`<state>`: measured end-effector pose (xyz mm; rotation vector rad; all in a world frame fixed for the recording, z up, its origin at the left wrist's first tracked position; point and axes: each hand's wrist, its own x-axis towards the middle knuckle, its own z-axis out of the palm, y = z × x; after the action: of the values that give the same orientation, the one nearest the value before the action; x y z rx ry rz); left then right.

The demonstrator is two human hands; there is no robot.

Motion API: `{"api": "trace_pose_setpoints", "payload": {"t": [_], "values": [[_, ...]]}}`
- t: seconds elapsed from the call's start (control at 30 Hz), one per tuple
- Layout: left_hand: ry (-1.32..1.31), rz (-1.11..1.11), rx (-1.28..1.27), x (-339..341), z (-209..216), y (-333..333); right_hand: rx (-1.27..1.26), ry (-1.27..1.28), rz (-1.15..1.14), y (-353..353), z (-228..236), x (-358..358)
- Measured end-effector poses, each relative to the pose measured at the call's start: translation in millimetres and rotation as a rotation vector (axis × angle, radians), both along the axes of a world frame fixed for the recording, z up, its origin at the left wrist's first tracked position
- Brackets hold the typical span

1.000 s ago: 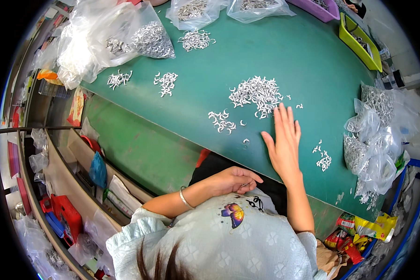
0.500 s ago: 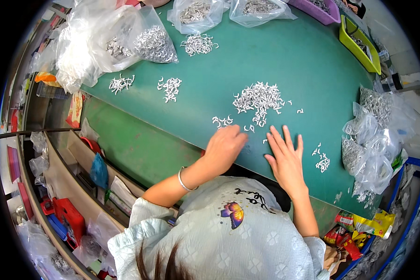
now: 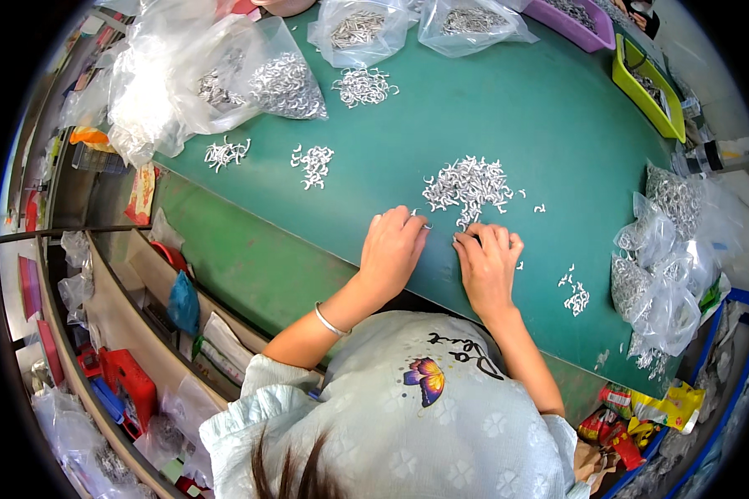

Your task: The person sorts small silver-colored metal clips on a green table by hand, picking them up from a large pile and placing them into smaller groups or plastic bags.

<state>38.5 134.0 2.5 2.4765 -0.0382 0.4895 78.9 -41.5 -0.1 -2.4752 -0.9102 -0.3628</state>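
Observation:
Several small, curved silver metal pieces form a main pile (image 3: 472,185) on the green table (image 3: 374,158). Just below and left of this pile, my left hand (image 3: 391,254) has its fingers drawn together, with a small curved metal piece (image 3: 425,224) at the fingertips. The loose pieces under that hand are mostly covered by it. My right hand (image 3: 489,262) is bent at the pile's near edge, thumb and fingers closed. A tiny bright bit shows by its thumb, but what it pinches is too small to make out.
Smaller heaps of curved pieces lie left (image 3: 313,166), far left (image 3: 226,153) and right (image 3: 577,298). Filled clear bags stand at the back left (image 3: 287,83) and right (image 3: 670,274). A purple basket (image 3: 574,29) and a yellow-green basket (image 3: 653,104) sit back right.
My right hand was flat with fingers spread; it has moved up to the pile and curled. My left hand has shifted slightly left, its fingers now pointing up. The view has shifted slightly.

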Motion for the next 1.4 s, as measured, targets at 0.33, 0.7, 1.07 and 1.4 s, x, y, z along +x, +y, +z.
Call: {"api": "trace_pose_setpoints", "payload": {"t": [0.33, 0.7, 1.07, 1.4], "values": [[-0.002, -0.032, -0.013, -6.6, -3.0, 4.7, 0.385, 0.348, -0.126, -18.4, 22.9, 0.9], [0.422, -0.271, -0.647, -10.8, 28.2, -39.4, 0.604, 0.725, -0.406, -139.7, 73.3, -30.6], [0.394, -0.340, -0.686, -3.9, 21.0, -56.3, 0.006, -0.195, -0.931, -298.8, 135.7, 60.2], [0.437, -0.206, -0.873, -12.9, -0.1, -48.1, 0.235, 0.277, -0.299, -142.1, 114.3, 17.0]]}}
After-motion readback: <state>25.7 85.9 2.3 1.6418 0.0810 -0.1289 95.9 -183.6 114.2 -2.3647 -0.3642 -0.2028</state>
